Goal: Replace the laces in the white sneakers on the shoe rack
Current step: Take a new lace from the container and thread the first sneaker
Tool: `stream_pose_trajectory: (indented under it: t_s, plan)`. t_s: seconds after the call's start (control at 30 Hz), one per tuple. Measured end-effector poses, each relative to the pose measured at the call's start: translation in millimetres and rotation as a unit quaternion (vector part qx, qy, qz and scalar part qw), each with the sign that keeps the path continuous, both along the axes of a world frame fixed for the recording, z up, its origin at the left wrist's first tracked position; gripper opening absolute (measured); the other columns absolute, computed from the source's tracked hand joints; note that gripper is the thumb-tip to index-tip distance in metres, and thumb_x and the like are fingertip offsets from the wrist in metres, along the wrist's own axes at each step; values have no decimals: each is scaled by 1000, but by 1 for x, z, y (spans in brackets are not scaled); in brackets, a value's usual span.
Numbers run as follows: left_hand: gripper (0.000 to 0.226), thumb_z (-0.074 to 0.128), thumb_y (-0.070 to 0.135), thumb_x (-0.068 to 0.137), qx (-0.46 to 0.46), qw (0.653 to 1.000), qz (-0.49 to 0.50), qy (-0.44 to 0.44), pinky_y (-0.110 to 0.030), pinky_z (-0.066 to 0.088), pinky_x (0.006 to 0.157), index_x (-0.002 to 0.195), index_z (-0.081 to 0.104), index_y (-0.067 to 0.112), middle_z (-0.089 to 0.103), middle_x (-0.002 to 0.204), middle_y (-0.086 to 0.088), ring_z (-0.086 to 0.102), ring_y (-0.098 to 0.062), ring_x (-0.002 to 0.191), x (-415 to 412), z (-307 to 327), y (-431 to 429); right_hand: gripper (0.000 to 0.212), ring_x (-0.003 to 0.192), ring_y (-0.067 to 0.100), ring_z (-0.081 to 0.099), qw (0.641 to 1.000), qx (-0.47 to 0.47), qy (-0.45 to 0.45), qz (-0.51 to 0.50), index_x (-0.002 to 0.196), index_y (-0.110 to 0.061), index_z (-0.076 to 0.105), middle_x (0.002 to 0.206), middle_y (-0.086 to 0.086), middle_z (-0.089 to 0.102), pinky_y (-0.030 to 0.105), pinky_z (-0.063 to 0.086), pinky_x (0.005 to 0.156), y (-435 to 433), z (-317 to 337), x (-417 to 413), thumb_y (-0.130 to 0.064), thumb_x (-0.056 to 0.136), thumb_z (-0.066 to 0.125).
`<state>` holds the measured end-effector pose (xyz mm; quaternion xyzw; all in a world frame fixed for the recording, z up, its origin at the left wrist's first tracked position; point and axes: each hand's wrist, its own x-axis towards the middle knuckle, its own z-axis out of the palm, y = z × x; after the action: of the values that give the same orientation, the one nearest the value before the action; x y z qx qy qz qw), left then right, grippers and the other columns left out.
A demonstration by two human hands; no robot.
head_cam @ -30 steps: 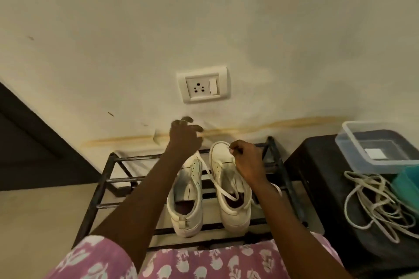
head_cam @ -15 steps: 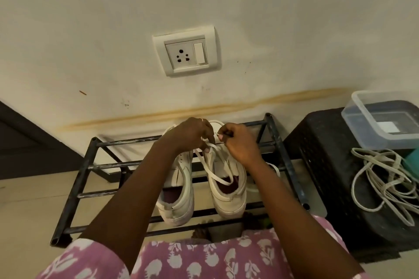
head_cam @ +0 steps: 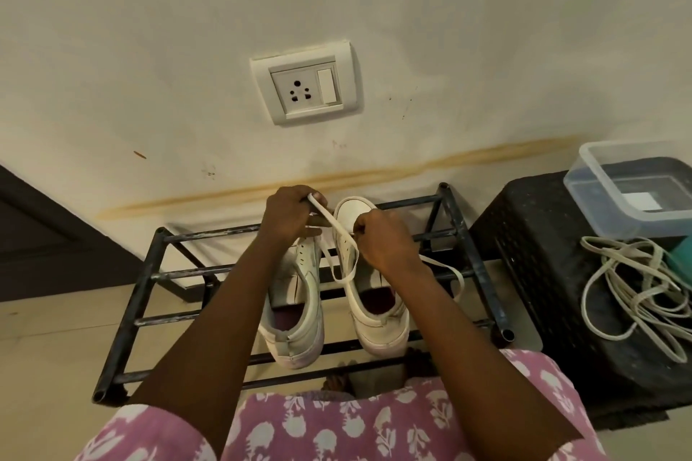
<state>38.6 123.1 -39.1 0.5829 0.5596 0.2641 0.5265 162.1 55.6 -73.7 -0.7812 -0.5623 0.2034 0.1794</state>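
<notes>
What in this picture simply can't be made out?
Head view: toe of the left white sneaker, hidden by the left hand gripping the flat white lace.
Head view: front eyelets of the right white sneaker, covered by the right hand.
Head view: clear plastic box, cut off by the right edge.

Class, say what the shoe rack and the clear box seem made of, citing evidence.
Shoe rack: likely painted metal tube; dark bars, hollow open ends, scuffed pale patches. Clear box: probably plastic, glossy; see-through walls, rounded rim.
</notes>
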Motion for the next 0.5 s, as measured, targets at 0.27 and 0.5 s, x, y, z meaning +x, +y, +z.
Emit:
stream_pose_trajectory:
  t_s: [0.27, 0.5]
  plan:
    - [31, 36, 29, 102, -109, 992, -30, -64, -25, 57, 55, 95, 60, 9, 70, 75, -18, 70, -22, 63, -30, 40, 15, 26, 100, 31, 61, 999, 13, 24, -23, 112, -10, 68, 111, 15, 66, 35, 49, 84, -2, 1, 1, -12, 92, 51]
    - [21, 50, -2, 89, 15, 990, -8, 140, -24, 54, 64, 104, 64, 6, 67, 87, -12, 67, -15, 64, -47, 78, 35, 23, 99, 25, 62, 997, 15, 63, -32, 104, -12, 72, 106, 10, 69, 30, 48, 83, -1, 1, 7, -11, 92, 52]
